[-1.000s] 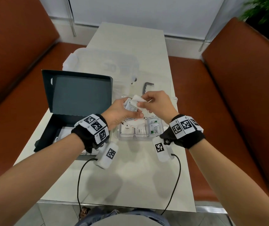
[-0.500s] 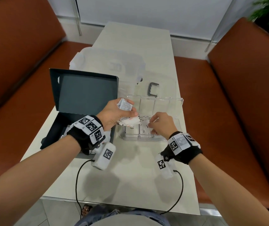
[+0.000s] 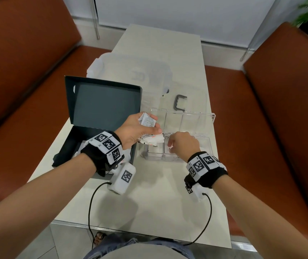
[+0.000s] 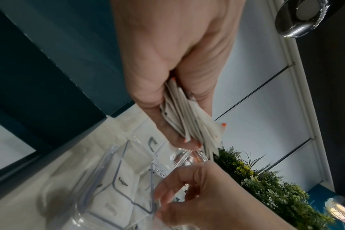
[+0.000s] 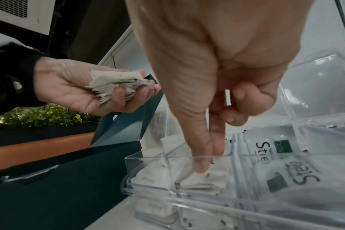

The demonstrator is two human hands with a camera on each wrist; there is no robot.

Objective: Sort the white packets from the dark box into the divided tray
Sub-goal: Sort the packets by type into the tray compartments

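You get bright, even daylight from the pale wall panels beyond the cream tabletop (image 3: 160, 193), where your forearms throw soft grey shadows. Benches bow at the head view's edges. In the wrist views the clear plastic divided tray (image 5: 148, 157) glints and smears, and the green plant (image 4: 266, 186) blurs.

Sugar packet (image 4: 126, 179): the word "Sugar" is printed in dark serif letters on a white packet lying in the left compartment of the divided tray (image 4: 116, 157); the same word is faintly legible in the head view
Stevia packet (image 5: 266, 149): "Ste" is legible beside a green square logo; the remaining letters are cut off by the tray wall
Packets in the left hand (image 3: 149, 122): fine print and red lettering are seen; too small to be read
Wristbands (image 3: 108, 144): square black-and-white coded markers are carried; no words
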